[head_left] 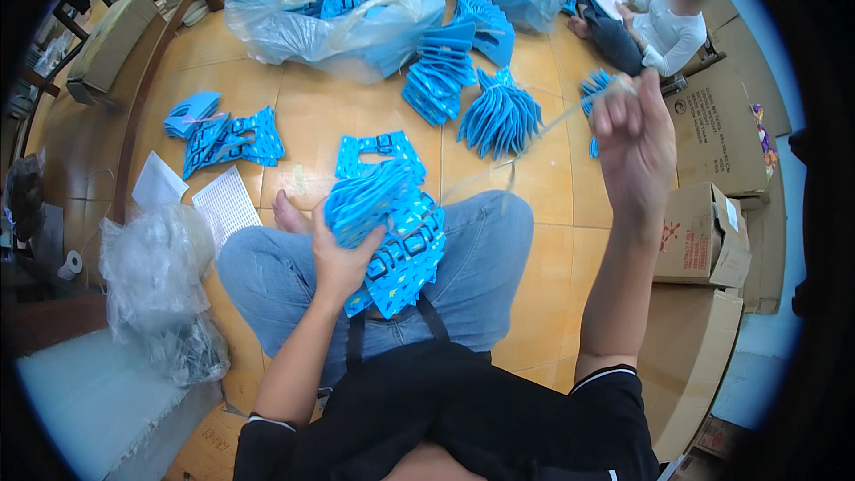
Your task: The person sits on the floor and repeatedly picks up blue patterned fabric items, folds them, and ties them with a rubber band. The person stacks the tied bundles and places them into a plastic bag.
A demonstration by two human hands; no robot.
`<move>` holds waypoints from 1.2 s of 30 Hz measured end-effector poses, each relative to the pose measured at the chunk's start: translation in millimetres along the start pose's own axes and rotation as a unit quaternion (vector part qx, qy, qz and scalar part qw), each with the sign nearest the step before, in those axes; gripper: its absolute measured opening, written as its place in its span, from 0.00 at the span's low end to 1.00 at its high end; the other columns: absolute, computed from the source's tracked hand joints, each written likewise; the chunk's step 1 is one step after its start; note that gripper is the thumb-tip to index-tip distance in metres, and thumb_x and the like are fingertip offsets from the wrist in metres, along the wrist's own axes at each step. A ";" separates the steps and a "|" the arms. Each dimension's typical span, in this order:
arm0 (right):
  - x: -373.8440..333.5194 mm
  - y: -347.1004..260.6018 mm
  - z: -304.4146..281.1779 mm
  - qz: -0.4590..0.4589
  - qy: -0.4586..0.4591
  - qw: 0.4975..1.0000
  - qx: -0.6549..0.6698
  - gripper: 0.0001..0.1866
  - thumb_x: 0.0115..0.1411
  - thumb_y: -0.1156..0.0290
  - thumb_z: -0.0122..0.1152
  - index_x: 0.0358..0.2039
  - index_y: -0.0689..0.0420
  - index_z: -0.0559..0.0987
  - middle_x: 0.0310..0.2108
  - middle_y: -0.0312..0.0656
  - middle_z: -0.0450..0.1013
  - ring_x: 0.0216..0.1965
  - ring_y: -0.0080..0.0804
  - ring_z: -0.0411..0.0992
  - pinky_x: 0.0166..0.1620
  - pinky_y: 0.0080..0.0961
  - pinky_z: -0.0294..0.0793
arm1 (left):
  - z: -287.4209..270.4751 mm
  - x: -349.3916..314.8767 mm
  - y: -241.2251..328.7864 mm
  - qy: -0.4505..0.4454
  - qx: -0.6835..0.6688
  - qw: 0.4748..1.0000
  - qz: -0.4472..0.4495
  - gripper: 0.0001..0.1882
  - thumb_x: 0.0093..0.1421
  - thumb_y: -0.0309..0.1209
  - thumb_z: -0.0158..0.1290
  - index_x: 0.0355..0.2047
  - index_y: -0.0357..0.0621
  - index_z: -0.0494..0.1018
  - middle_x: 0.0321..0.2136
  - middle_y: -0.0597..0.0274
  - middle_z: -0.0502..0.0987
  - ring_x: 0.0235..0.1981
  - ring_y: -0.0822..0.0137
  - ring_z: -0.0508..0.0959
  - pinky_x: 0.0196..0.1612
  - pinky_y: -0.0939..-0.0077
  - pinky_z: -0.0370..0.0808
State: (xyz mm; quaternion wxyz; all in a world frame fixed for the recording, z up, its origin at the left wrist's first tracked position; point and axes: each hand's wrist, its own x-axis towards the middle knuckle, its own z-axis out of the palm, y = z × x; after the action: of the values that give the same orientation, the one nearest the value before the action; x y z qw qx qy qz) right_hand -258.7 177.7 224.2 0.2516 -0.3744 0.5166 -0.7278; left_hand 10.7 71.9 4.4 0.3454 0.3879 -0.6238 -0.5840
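My left hand (341,260) is wrapped round a stack of blue printed cards (367,199) above my lap. More of the blue cards, with dark frame-like shapes on them, spread out under and beside that stack. Raised at the right, my right hand (634,142) is closed on one end of a thin translucent strip (545,129). The strip slants down to the left toward my knee, and blur hides where its other end lies. Fanned bundles of blue cards (500,114) rest on the tiled floor ahead.
Large clear plastic bags (334,22) of blue cards stand at the back. Another bundle (233,138), white sheets (227,205) and crumpled plastic (158,258) lie at the left. Cardboard boxes (699,236) line the right side. A seated person (681,36) is at the far right.
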 end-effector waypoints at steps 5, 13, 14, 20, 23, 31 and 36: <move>74.4 53.6 -19.0 0.012 0.051 0.948 -0.314 0.22 0.68 0.50 0.53 0.26 0.56 0.75 0.22 0.34 0.72 0.19 0.16 0.66 0.24 0.16 0.61 | -49.2 -7.9 0.3 0.119 -0.173 0.976 -0.059 0.28 0.54 0.27 0.63 0.55 0.35 0.68 0.49 0.55 0.75 0.50 0.64 0.75 0.55 0.68 0.72; 119.0 196.4 75.0 0.214 -0.311 0.804 -0.459 0.24 0.67 0.52 0.53 0.32 0.63 0.79 0.27 0.41 0.78 0.25 0.28 0.77 0.31 0.28 0.77 | -176.1 -46.5 13.2 0.136 -0.395 0.906 -0.070 0.31 0.63 0.49 0.51 0.57 0.38 0.67 0.52 0.55 0.74 0.51 0.59 0.75 0.55 0.62 0.73; 118.2 218.7 102.5 0.205 -0.395 0.764 -0.467 0.24 0.67 0.52 0.51 0.32 0.63 0.80 0.30 0.44 0.79 0.27 0.30 0.79 0.33 0.30 0.78 | -184.0 -56.1 13.9 0.141 -0.413 0.898 -0.063 0.31 0.63 0.50 0.50 0.58 0.39 0.67 0.53 0.55 0.74 0.52 0.59 0.75 0.55 0.62 0.73; 162.7 340.3 219.2 0.101 -0.399 0.765 -0.496 0.22 0.68 0.55 0.48 0.46 0.61 0.79 0.33 0.48 0.81 0.28 0.32 0.80 0.36 0.33 0.79 | -201.0 -98.7 17.0 0.215 -0.490 0.845 -0.027 0.27 0.60 0.47 0.51 0.49 0.36 0.73 0.43 0.52 0.80 0.42 0.60 0.80 0.43 0.64 0.79; 162.1 380.3 218.9 0.057 -0.357 0.692 -0.625 0.22 0.68 0.59 0.45 0.55 0.59 0.74 0.39 0.50 0.80 0.28 0.33 0.80 0.36 0.33 0.79 | -200.6 -105.3 11.0 0.314 -0.458 0.828 -0.078 0.27 0.60 0.48 0.51 0.48 0.36 0.73 0.39 0.53 0.81 0.35 0.63 0.82 0.36 0.69 0.81; 123.8 284.0 171.1 0.211 -0.268 0.899 -0.275 0.25 0.69 0.57 0.49 0.60 0.59 0.69 0.42 0.44 0.78 0.32 0.31 0.79 0.37 0.26 0.77 | -194.1 -84.7 -4.3 0.291 -0.480 0.820 -0.113 0.25 0.59 0.47 0.53 0.45 0.36 0.75 0.37 0.54 0.82 0.36 0.63 0.82 0.39 0.68 0.81; -0.4 204.7 117.7 0.278 -0.293 0.910 -0.096 0.31 0.71 0.47 0.41 0.64 0.58 0.65 0.54 0.46 0.71 0.57 0.32 0.68 0.55 0.31 0.70 | -164.0 -51.9 9.8 0.196 -0.462 0.850 -0.159 0.29 0.58 0.44 0.54 0.51 0.31 0.70 0.44 0.51 0.79 0.41 0.62 0.81 0.45 0.66 0.80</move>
State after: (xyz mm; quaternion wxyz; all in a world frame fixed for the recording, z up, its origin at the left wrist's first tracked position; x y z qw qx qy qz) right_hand -168.0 42.2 53.5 0.5470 -0.4341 0.5702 -0.4327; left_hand 178.8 42.6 28.4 0.5024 0.3834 -0.1312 -0.7638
